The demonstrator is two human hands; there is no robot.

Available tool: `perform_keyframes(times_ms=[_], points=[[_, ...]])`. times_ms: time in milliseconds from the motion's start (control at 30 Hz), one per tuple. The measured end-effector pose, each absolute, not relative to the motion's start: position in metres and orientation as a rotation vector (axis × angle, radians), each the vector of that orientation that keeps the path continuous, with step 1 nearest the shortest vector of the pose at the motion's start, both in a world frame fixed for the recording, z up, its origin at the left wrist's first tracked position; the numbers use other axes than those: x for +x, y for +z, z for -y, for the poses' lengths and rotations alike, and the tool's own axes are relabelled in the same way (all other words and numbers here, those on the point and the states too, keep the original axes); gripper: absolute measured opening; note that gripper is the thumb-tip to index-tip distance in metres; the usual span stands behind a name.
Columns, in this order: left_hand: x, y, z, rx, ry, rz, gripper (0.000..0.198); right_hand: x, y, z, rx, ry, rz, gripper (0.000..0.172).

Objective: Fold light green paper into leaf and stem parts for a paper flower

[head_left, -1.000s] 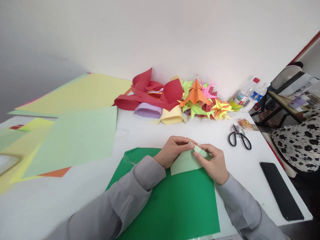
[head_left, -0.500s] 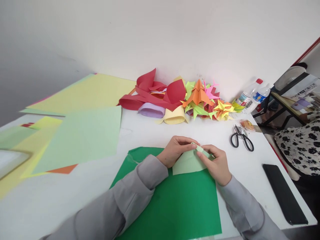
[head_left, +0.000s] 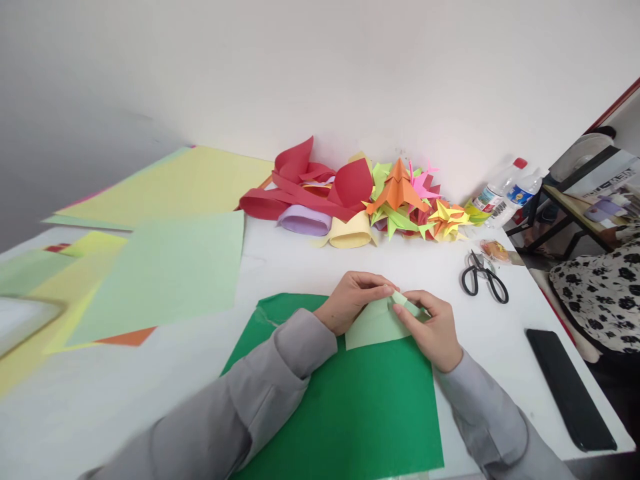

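A light green sheet of paper (head_left: 375,327) is held over the dark green board (head_left: 345,407). Its far edge is partly folded over, and both of my hands pinch that fold. My left hand (head_left: 353,300) grips the fold from the left, thumb and forefinger pressed together on it. From the right, my right hand (head_left: 434,327) holds the same fold, its thumb lying on the paper's near face. Fingers hide part of the folded strip.
Black-handled scissors (head_left: 483,275) and a long black flat object (head_left: 570,389) lie to the right. Folded paper figures (head_left: 397,193), red paper loops (head_left: 300,183) and bottles (head_left: 503,187) line the wall. Large paper sheets (head_left: 170,280) cover the left. A person in a flowered garment (head_left: 600,300) sits at far right.
Both hands stay at the paper's fold with almost no movement. My left fingertips have shifted very slightly along the folded edge.
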State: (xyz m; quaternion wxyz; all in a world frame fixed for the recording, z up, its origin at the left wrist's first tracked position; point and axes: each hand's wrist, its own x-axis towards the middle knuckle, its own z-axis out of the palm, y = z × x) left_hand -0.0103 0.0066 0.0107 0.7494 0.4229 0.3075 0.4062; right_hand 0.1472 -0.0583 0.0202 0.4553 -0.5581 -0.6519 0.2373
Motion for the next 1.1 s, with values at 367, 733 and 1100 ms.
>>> perform_keyframes(times_ms=[367, 733, 1100], points=[[-0.0107, 0.0117, -0.0061, 0.9, 0.84, -0.656, 0.022, 0.1474, 0.0203, 0.0577, -1.37, 0.58, 1.584, 0.015], [-0.0108, 0.0075, -0.0071, 0.913, 0.863, -0.687, 0.021, 0.1474, 0.0197, 0.0571, -1.376, 0.569, 1.602, 0.019], [-0.0106, 0.0063, -0.008, 0.96, 0.905, -0.687, 0.018, 0.1491, 0.017, 0.0555, -1.378, 0.666, 1.577, 0.019]])
